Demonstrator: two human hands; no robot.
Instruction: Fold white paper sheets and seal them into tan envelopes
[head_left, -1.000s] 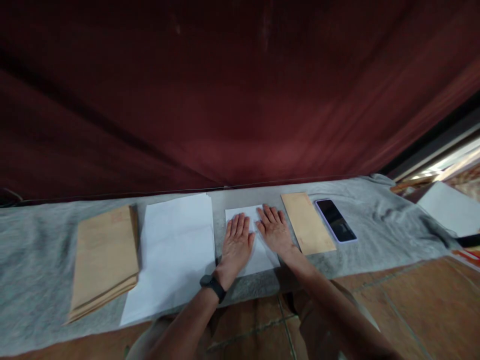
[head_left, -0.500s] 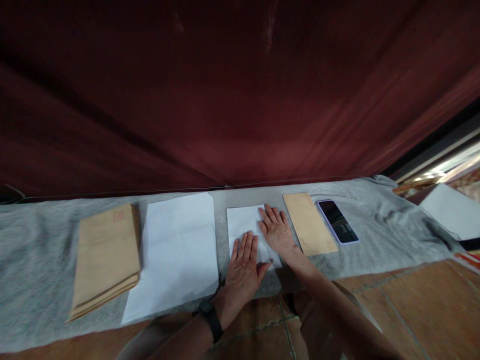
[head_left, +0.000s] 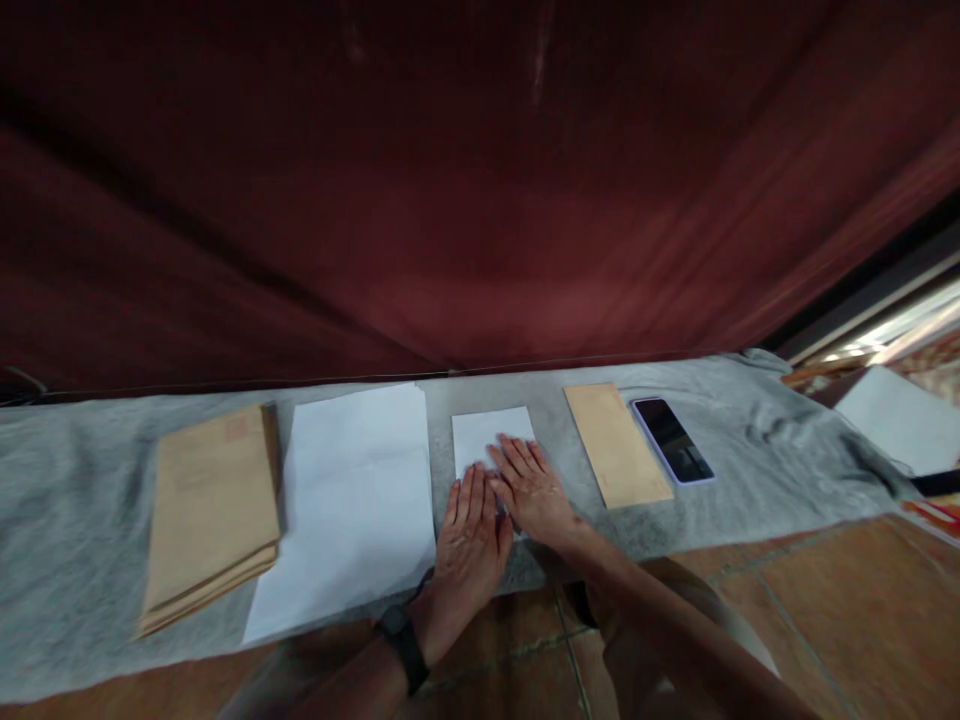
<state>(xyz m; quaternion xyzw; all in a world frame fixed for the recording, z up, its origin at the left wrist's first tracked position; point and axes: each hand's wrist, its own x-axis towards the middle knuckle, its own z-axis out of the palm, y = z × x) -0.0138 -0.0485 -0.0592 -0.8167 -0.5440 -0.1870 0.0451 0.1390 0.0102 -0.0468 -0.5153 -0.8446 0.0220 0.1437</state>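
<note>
A small folded white sheet (head_left: pixel 489 432) lies on the grey cloth (head_left: pixel 67 470) in front of me. My left hand (head_left: pixel 470 540) lies flat over its near left part, fingers together and pointing away from me, a black band on the wrist. My right hand (head_left: pixel 531 488) rests flat on the sheet's near right part, its fingers angled left and touching the left hand's fingers. Both palms face down and neither hand grips anything.
Left of the folded sheet lie a stack of white paper (head_left: pixel 349 490) and a pile of brown envelopes (head_left: pixel 211 505). To the right are a single brown envelope (head_left: pixel 616 443) and a dark phone (head_left: pixel 671 439). A dark red curtain (head_left: pixel 450 200) hangs behind.
Both hands have slid toward me along the folded sheet, baring its far half. The right hand has also moved left until it meets the left hand.
</note>
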